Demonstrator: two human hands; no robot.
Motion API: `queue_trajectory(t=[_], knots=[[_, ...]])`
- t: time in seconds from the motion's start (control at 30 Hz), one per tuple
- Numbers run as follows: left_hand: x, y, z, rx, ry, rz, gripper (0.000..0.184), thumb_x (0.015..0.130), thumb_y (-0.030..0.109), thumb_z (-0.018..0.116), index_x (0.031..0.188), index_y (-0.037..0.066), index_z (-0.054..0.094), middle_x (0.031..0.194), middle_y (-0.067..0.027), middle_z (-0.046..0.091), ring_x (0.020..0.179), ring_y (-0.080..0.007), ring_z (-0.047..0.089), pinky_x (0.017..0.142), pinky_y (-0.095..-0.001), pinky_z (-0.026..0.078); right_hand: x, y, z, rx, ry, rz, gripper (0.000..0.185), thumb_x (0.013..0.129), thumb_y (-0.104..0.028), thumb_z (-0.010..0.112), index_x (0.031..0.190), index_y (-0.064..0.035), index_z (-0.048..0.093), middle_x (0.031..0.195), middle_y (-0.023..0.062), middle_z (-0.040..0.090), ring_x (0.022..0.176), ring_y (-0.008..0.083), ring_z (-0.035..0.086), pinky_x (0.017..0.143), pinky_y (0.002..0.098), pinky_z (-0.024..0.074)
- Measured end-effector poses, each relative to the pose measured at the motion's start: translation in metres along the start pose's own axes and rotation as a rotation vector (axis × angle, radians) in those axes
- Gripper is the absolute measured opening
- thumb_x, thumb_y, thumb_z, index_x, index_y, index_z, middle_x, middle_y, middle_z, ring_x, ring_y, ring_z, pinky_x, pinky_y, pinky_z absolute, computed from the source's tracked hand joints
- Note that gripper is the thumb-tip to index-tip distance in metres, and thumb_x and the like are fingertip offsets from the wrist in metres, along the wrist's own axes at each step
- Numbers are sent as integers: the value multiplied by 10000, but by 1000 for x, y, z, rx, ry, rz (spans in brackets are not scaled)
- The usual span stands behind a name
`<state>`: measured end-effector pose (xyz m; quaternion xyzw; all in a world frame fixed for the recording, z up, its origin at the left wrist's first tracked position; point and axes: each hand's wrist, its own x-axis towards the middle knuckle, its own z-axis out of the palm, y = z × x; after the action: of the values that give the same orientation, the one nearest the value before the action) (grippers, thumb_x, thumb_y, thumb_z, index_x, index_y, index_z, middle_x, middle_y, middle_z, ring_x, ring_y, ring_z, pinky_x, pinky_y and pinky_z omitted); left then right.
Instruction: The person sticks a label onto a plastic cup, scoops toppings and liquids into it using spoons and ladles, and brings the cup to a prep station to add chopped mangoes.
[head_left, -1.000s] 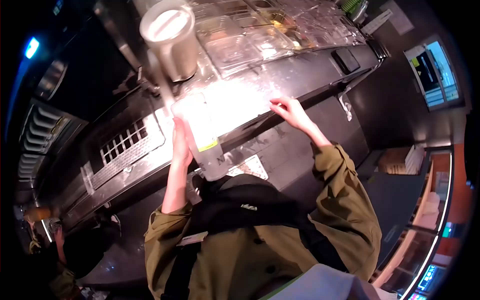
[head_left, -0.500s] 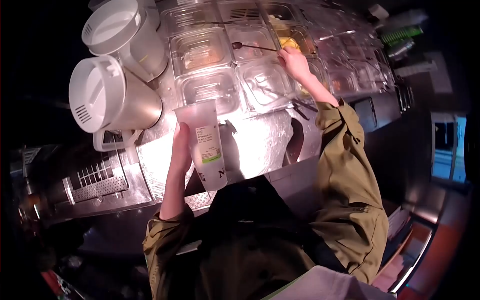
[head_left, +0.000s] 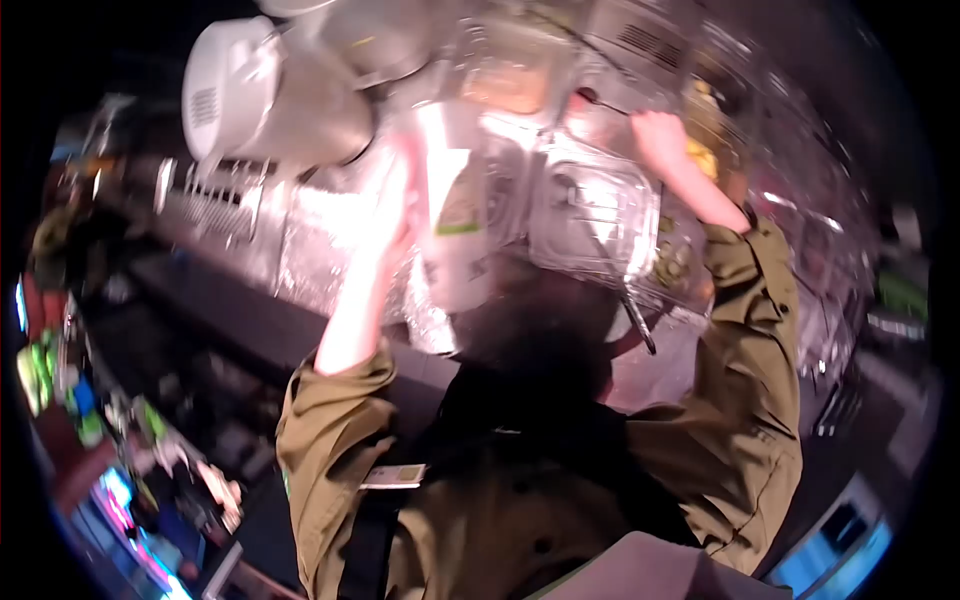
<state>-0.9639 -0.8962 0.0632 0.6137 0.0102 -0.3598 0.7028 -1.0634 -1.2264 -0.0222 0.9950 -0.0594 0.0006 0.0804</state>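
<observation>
My left hand (head_left: 402, 190) is closed around a tall translucent plastic cup (head_left: 450, 262) with a white and green label. The cup stands roughly upright over the steel counter, blurred by motion. My right hand (head_left: 661, 142) grips the handle of a long thin spoon (head_left: 588, 96) with a small dark bowl end. The spoon lies over a clear container with something pinkish at its bottom. Just right of that hand is a bin with yellow fruit pieces (head_left: 703, 158). Nearer my body sits a clear lidded container (head_left: 592, 225).
Translucent pitchers (head_left: 320, 120) stand at the back left. Another bin holds green slices (head_left: 672, 262), and a dark utensil handle (head_left: 637, 320) sticks out toward me. Further lidded bins (head_left: 790, 160) continue to the right. A drain grate (head_left: 210, 205) lies at the left.
My view has turned and shifted, so the counter appears tilted. The cup is now held further over the counter, nearer the bins. My right hand still holds the spoon.
</observation>
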Motion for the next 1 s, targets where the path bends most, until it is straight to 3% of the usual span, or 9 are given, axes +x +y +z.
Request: queue_trajectory(t=[0.13, 0.23, 0.33, 0.4, 0.53, 0.63, 0.7, 0.8, 1.0], knots=[[6, -7, 2, -139, -65, -7, 644, 828, 529, 420, 1249, 47, 351, 1188, -67, 463, 1062, -157, 461, 882, -312, 397, -13, 17, -11, -15, 141, -352, 98, 661, -93, 497, 719, -37, 551, 684, 96, 556, 637, 251, 592, 519, 359, 473], [-3, -4, 14, -155, -64, 40, 593, 837, 500, 433, 1223, 52, 384, 1148, -62, 490, 1029, -148, 482, 864, -299, 409, -32, 34, -19, 56, -60, -421, 108, 658, -100, 515, 721, -36, 576, 691, 112, 571, 672, 270, 594, 534, 373, 474], [3, -14, -1, -216, -74, -8, 586, 845, 483, 431, 1229, 42, 374, 1157, -71, 481, 1034, -140, 480, 848, -283, 421, -35, 33, -21, 116, -336, -198, 122, 656, -99, 529, 707, -14, 601, 712, 155, 591, 711, 309, 591, 594, 396, 474], [-6, -9, 8, -144, 28, -26, 590, 849, 469, 437, 1233, 27, 365, 1173, -81, 469, 1052, -158, 469, 875, -289, 401, -29, 24, -20, 296, -265, -59, 109, 641, -79, 513, 666, -8, 591, 672, 187, 572, 678, 341, 572, 597, 413, 456], [-17, 5, 13, 473, 226, 76, 604, 797, 370, 565, 1225, -17, 385, 1149, -113, 485, 1032, -159, 451, 879, -285, 367, -11, 8, -8, 605, -175, 111, 135, 657, -84, 506, 711, -2, 599, 641, 199, 561, 643, 348, 570, 587, 399, 436], [-6, 8, 22, 353, -3, 443, 716, 717, 310, 675, 1256, -16, 336, 1201, -149, 448, 1111, -205, 421, 934, -296, 329, -18, 32, 2, 824, -288, 67, 147, 773, -113, 528, 742, -5, 622, 503, 83, 528, 484, 140, 509, 506, 307, 412], [8, 13, 28, 669, -25, 560, 789, 653, 289, 720, 1261, -6, 313, 1225, -169, 426, 1093, -244, 447, 931, -337, 343, -27, 41, 5, 1170, -367, 267, 123, 753, -63, 516, 726, 6, 615, 540, 60, 547, 516, 143, 508, 511, 284, 409], [22, 19, 44, 1120, -58, 759, 821, 604, 281, 750, 1266, 42, 327, 1186, -164, 457, 1093, -255, 458, 925, -329, 356, -39, 53, 12, 1268, -339, 275, 151, 805, -95, 534, 829, 22, 626, 588, -1, 556, 515, 54, 463, 474, 221, 377], [57, 4, 77, 1473, -113, 912, 897, 523, 345, 758, 1280, 126, 330, 1155, -135, 479, 1036, -299, 480, 884, -378, 384, -66, 69, -29, 1419, -328, 393, 183, 807, -122, 546, 907, 13, 621, 617, -7, 566, 514, 24, 423, 459, 183, 327]])
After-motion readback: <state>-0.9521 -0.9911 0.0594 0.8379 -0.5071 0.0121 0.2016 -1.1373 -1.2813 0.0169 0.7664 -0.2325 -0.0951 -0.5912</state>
